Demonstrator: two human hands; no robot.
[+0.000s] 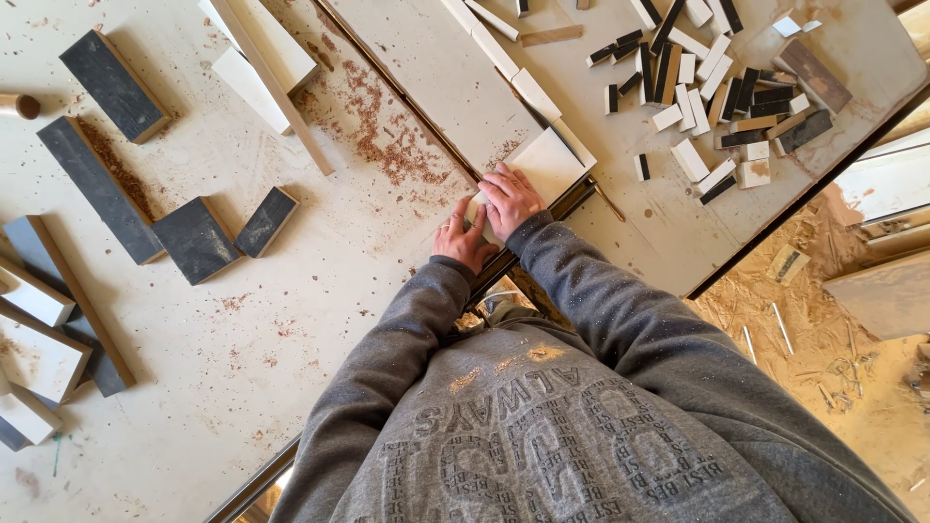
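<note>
Both my hands rest on a white laminated board piece (544, 163) at the near edge of a pale work table (291, 320). My left hand (463, 240) grips the piece's near corner, fingers curled over it. My right hand (511, 198) lies flat on top of the same piece, pressing it down beside a dark slot that runs diagonally through the table. Grey sweatshirt sleeves cover both my arms, dusted with sawdust.
A heap of small white and black offcuts (717, 87) lies far right. Dark-faced board pieces (199, 239) and long strips (276, 82) lie to the left. Reddish sawdust (387, 136) covers the middle. Below right, the floor holds shavings and scrap.
</note>
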